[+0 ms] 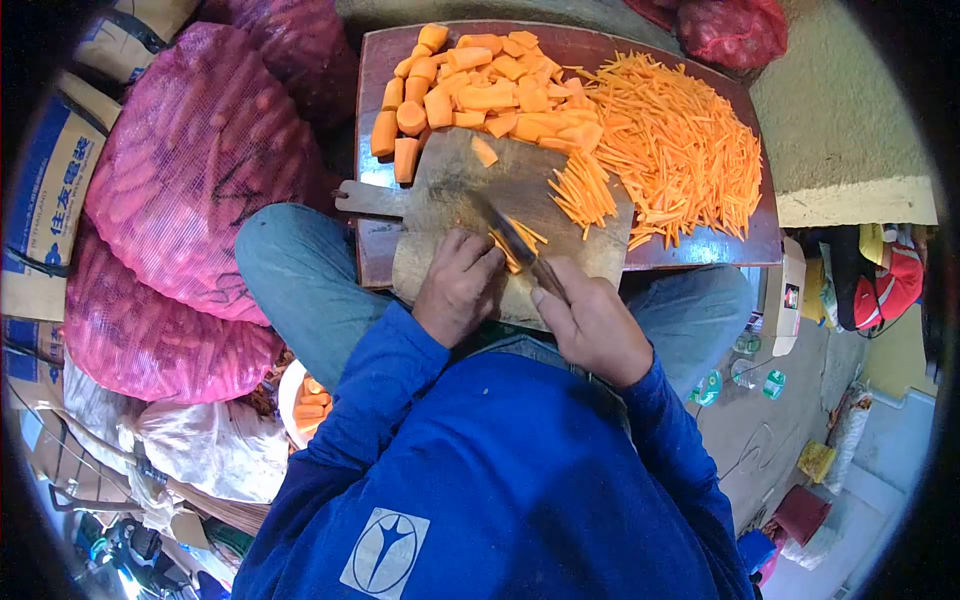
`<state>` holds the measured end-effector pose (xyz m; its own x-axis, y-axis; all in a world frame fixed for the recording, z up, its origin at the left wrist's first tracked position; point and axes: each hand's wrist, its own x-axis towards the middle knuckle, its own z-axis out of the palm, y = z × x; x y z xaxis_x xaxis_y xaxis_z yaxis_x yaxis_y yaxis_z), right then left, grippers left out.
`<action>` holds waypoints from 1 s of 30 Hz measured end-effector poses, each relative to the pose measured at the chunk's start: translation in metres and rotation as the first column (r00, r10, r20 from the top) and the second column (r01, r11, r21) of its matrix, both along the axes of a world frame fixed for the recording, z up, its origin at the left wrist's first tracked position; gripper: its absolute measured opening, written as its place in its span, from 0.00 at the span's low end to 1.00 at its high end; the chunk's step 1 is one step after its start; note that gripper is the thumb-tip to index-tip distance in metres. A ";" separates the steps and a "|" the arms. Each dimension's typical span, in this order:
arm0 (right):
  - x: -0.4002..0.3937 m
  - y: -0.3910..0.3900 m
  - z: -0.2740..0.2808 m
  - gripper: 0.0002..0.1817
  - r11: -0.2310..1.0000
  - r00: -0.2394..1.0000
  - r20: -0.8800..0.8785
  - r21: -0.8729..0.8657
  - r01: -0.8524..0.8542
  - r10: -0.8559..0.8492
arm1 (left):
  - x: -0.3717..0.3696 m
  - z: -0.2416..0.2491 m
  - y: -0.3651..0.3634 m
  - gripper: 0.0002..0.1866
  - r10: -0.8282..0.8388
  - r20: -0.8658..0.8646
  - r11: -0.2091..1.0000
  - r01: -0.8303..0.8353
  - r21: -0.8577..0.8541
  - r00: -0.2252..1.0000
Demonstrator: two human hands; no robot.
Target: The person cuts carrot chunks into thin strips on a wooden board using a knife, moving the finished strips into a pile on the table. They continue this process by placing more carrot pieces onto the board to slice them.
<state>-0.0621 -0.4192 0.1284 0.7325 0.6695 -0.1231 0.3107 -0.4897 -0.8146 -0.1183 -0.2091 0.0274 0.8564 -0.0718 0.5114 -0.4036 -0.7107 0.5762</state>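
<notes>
A knife (515, 240), its blade blurred, is in my right hand (600, 322), with the fingers wrapped round the handle. My left hand (462, 285) rests on the wooden cutting board (430, 190), its fingers curled beside the blade; what lies under them is hidden. Thin carrot strips (530, 232) lie by the blade. Another small bunch of strips (584, 192) is at the board's right side, and one carrot slice (484, 152) lies near its top. Behind the board are carrot chunks and slices (490, 92), with a large pile of shredded carrot (680, 140) to their right.
The board lies on a low dark red table (700, 250) between my knees. Pink mesh sacks (200, 160) of carrots stand at the left, above a white container (298, 400) holding carrot pieces. A red mesh bag (732, 32) is at the top right. Bottles (774, 383) lie on the right floor.
</notes>
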 end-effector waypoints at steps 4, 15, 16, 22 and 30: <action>-0.006 -0.001 -0.008 0.16 0.993 1.000 -0.006 -0.115 -0.030 0.029 | 0.002 0.002 -0.002 0.19 0.006 0.033 1.000 -0.006 -0.007 0.999; -0.003 0.001 -0.011 0.15 1.000 1.000 0.029 -0.002 0.006 -0.006 | 0.000 -0.001 0.001 0.19 0.019 -0.013 1.000 -0.019 -0.010 1.000; -0.004 0.001 -0.009 0.15 1.000 1.000 0.025 0.000 0.007 -0.007 | -0.001 -0.001 0.001 0.20 0.013 -0.037 1.000 -0.013 -0.005 0.999; -0.006 -0.003 -0.009 0.15 0.999 1.000 -0.013 -0.032 -0.009 0.008 | -0.001 -0.001 0.001 0.22 0.029 0.000 0.999 -0.029 0.017 1.000; -0.004 0.011 -0.007 0.17 0.972 0.999 0.007 -0.228 -0.051 0.054 | -0.001 -0.001 0.000 0.21 0.032 0.009 0.999 -0.032 0.001 0.999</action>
